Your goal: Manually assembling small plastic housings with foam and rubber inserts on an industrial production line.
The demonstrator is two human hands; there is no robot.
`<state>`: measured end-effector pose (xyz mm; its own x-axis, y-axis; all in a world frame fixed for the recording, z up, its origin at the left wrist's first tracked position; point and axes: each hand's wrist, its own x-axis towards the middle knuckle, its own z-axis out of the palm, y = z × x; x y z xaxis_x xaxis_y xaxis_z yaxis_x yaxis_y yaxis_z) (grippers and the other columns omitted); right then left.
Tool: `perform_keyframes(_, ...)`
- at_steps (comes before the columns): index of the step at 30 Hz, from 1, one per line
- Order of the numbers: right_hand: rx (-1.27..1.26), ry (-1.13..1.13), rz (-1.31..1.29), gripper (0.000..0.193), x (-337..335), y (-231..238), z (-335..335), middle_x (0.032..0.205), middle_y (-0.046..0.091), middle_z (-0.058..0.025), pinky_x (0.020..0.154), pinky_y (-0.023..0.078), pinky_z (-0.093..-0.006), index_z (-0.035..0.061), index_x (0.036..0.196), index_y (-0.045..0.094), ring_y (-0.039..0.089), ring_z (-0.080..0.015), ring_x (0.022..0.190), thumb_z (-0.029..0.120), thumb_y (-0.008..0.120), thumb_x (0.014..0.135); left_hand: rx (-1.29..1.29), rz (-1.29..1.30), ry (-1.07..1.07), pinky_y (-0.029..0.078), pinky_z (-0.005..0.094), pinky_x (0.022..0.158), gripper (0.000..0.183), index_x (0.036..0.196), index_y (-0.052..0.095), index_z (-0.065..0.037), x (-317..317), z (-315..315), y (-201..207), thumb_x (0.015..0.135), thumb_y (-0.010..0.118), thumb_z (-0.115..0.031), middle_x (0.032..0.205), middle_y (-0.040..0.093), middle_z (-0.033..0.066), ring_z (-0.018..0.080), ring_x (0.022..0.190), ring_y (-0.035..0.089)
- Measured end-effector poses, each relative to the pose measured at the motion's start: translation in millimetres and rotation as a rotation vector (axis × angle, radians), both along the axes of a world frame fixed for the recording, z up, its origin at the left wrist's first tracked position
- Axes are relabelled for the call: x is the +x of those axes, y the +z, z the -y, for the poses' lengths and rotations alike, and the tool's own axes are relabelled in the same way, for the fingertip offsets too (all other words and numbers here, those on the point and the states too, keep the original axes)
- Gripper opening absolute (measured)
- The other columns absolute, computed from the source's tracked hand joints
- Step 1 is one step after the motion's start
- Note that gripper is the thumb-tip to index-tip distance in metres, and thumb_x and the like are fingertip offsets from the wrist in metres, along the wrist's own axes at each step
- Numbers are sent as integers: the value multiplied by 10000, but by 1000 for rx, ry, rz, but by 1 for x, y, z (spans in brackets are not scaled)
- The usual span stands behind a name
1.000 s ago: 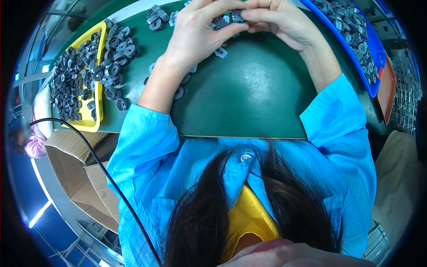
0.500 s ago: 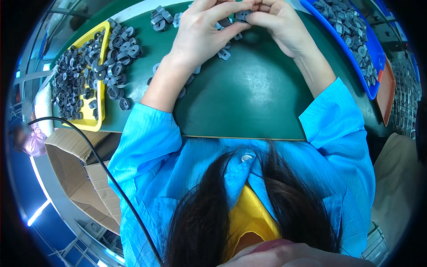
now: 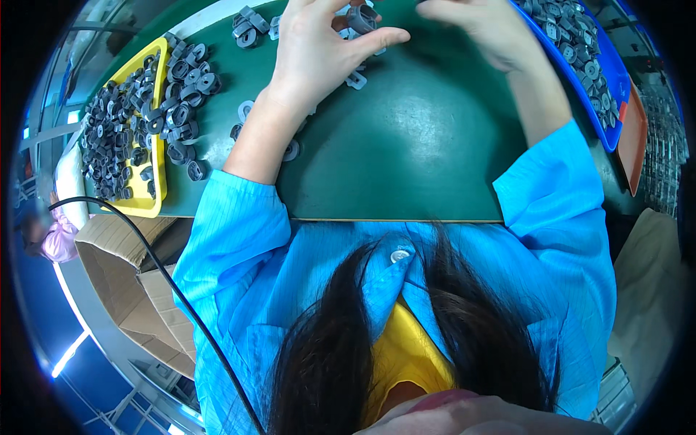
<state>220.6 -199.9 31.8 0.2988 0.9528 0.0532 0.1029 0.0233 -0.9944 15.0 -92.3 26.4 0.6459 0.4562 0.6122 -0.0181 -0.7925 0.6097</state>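
At the top of the head view, my left hand has its fingers curled around a dark grey round plastic part, its thumb stretched out to the right. My right hand is apart from it, farther right and close to the blue tray. That hand is blurred, and the upper edge cuts off its fingers, so whether it holds anything is hidden. Lighter grey pieces lie on the green table beside and beneath my left hand. Several more grey parts rest near my left forearm.
To the left, a yellow tray is heaped with dark grey parts, with more piled along its right side. Another small cluster lies farther back. Grey parts fill the blue tray. Below the table edge stands a cardboard box; a black cable crosses nearby.
My hands were together over a grey part; now they are apart. The right hand has moved right toward the blue tray, while the left stays near its place with a dark part.
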Motion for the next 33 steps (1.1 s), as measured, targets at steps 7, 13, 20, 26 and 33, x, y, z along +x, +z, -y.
perform_keyframes(7, -388, -712, 1199, 436, 200, 35, 100, 1080, 740, -46, 916, 529, -335, 214, 1269, 717, 690, -155, 1022, 335, 771, 854, -362, -255, 73, 509, 260, 604, 225, 944, 716, 12, 2, -8, 14, 872, 830, -169, 765, 708, 84, 102, 672, 647)
perform_keyframes(13, 24, -543, 851, 398, 170, 24, 75, 1038, 744, -34, 876, 519, -269, 89, 1214, 736, 669, -127, 952, 298, 812, 884, -340, -199, 86, 513, 302, 697, 261, 994, 699, 37, 9, -21, 7, 1009, 657, -220, 794, 710, 113, 155, 737, 648)
perform_keyframes(20, -137, 126, 734, 321, -47, 13, -9, 759, 700, -184, 679, 541, -392, -38, 920, 694, 704, -305, 713, 236, 814, 803, -289, -254, 40, 519, 322, 766, 361, 1295, 591, 32, -7, -29, 8, 1029, 603, -213, 1047, 678, 136, 173, 865, 629)
perform_keyframes(26, -266, 165, 713, 270, -23, 5, -5, 800, 733, -154, 684, 546, -343, -33, 946, 698, 717, -240, 737, 173, 822, 823, -262, -189, 40, 510, 287, 699, 459, 1291, 612, 32, 5, -12, 3, 874, 770, -78, 946, 673, 96, 135, 748, 562)
perform_keyframes(33, -144, 24, -115, 135, -15, 15, -3, 848, 742, -73, 697, 536, -250, -58, 935, 728, 680, -117, 754, 69, 763, 908, -49, -112, 120, 551, 340, 682, 350, 1083, 680, 13, 9, -2, 3, 790, 842, -91, 898, 684, 144, 234, 738, 676)
